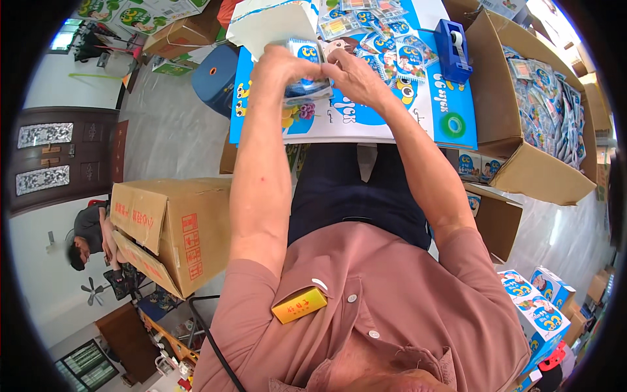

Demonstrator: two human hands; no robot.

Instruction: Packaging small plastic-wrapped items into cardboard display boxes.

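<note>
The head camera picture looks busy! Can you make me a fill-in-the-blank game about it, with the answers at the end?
1. The right hand is nearer to the tape dispenser than the ____ hand is.
2. The flat roll of tape has the colour ____.
3. The small box at the chest of the shirt is mostly ____.
4. The open carton full of packets stands on the picture's ____ side.

Missing words: left; green; yellow; right.

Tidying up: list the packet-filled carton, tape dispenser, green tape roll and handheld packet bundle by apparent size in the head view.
Packet-filled carton
Tape dispenser and packet bundle: too alike to rank, fingers partly covering the bundle
Green tape roll
</note>
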